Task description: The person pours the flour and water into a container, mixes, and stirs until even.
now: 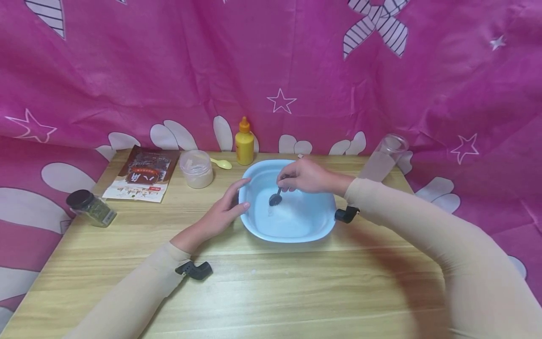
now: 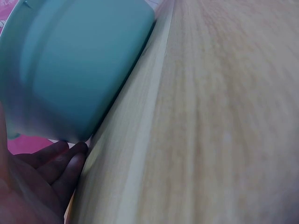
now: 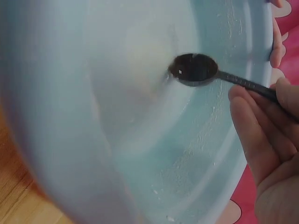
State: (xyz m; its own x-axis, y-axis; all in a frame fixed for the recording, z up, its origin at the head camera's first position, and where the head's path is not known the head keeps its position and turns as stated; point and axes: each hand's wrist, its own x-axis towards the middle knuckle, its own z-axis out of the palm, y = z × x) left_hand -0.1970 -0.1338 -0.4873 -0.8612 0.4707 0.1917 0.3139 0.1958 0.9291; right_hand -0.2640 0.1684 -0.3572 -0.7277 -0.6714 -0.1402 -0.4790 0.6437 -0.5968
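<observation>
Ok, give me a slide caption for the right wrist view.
Right hand holds a dark spoon inside a pale blue basin.

glossy plastic basin (image 1: 323, 225) (pale blue), wood-grain table (image 1: 296, 287)

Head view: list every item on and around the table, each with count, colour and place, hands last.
square plastic basin: one, light blue, table centre, white powder inside
small measuring spoon: one, black, over the basin, in the right hand
squeeze bottle: one, yellow, orange cap, behind the basin
plastic spoon: one, pale yellow, left of the bottle
round tub of white powder: one, translucent, back left
printed foil pouch: one, brown and white, flat, far left of the tub
glass jar with black lid: one, left edge, lying tilted
clear plastic cup: one, back right
wooden table: one, light
star-patterned cloth: pink, backdrop
left hand: on the basin's left rim
right hand: grip on the spoon handle
</observation>
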